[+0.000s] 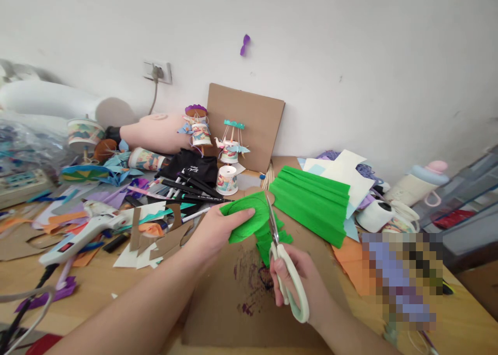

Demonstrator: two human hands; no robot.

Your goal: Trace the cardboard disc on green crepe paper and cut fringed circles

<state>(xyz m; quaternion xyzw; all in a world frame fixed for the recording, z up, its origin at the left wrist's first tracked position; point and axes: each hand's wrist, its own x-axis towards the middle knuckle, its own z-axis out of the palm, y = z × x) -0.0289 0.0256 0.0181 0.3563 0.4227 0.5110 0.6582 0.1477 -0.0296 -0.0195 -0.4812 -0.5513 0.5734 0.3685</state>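
Observation:
My left hand (pixel 221 225) pinches a piece of bright green crepe paper (pixel 243 205) with a curved line drawn on it. In my right hand (pixel 298 274) is a pair of scissors (pixel 288 280) with pale handles, fingers through the loops. Its blades point up and away, at the right edge of the green piece; whether they are parted is hard to tell. Smaller green scraps (pixel 264 243) lie beneath on a stained cardboard sheet (pixel 218 313). Beyond the scissors spreads a larger pleated sheet of green crepe paper (pixel 311 202).
Left of my arm lie a glue gun (pixel 73 235), cardboard offcuts (pixel 171 241) and paper scraps. Markers (pixel 190 189), a black pouch (pixel 190 165) and decorated paper cups (pixel 226 180) stand behind. A bottle (pixel 418 186) and orange paper (pixel 352 264) are at right.

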